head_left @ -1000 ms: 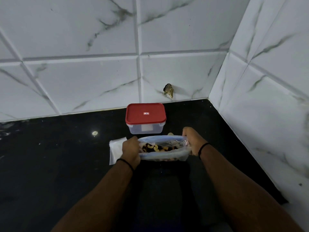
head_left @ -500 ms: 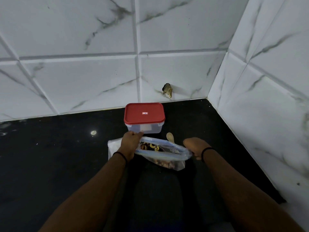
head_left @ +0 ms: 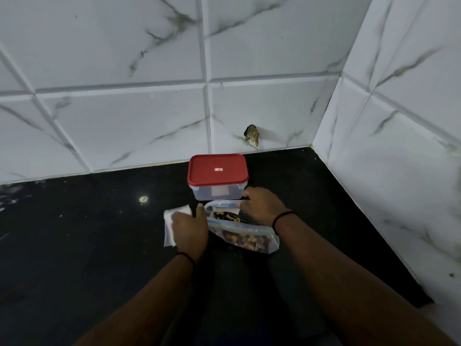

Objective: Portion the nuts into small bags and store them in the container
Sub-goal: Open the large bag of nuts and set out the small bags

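The left hand (head_left: 190, 229) is gripping the nut bag's (head_left: 243, 234) mouth; the right hand (head_left: 262, 207), fingers hidden, should be keeping it spread.

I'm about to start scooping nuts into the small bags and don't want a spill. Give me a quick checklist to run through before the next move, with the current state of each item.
1. Big nut bag mouth open: ok, nuts show through the opening.
2. Nut bag steadied: ok, it lies on the black counter with the left hand at its mouth.
3. Small bags at hand: ok, stacked flat under the left hand.
4. Container ready to receive bags: not ok, its red lid is on.
5. Scooping tool in the right hand: cannot tell, the hand hides whatever is beneath it.
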Demonstrator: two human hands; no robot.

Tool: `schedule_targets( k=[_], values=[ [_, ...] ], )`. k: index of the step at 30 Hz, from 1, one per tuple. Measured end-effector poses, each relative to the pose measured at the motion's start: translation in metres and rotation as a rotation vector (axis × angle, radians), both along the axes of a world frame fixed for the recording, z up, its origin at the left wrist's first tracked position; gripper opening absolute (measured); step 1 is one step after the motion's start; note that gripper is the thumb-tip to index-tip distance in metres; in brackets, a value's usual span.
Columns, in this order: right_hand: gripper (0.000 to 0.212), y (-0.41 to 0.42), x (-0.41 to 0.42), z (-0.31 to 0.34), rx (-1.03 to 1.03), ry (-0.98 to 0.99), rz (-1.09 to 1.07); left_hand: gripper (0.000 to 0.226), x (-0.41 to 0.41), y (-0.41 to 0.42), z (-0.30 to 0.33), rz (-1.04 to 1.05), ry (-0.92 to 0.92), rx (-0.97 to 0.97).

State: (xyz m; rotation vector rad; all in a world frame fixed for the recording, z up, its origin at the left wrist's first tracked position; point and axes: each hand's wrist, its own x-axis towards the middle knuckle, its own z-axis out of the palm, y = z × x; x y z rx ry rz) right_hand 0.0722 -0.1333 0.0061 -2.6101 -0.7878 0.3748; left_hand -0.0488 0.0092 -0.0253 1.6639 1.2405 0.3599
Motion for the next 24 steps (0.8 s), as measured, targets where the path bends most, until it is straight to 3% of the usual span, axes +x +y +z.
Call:
schedule_targets(
  k=[4,6,8,14,18,24],
  values=[
    [0.022,0.011,-0.006,-0.016,-0.003,-0.055,-0.074,0.046,-0.012,-0.041,0.005,-0.109,-0.085,-0.675],
    [0.022,0.014,-0.011,-0.018,-0.002,-0.071,-0.12,0.031,-0.007,-0.055,0.011,-0.136,-0.122,-0.806],
    [0.022,0.016,-0.015,-0.019,0.004,-0.084,-0.179,0.019,0.003,-0.066,0.015,-0.07,-0.189,-0.797],
    [0.031,0.018,-0.021,-0.018,0.286,0.286,-0.665,0.035,0.023,-0.081,0.009,0.163,-0.133,-0.567],
    [0.036,0.014,-0.025,-0.013,0.334,0.379,-0.779,0.033,0.029,-0.086,0.02,0.232,-0.157,-0.568],
    [0.045,-0.003,-0.022,-0.008,0.403,0.55,-0.839,0.039,0.029,-0.065,0.011,0.028,-0.099,-0.449]
  ],
)
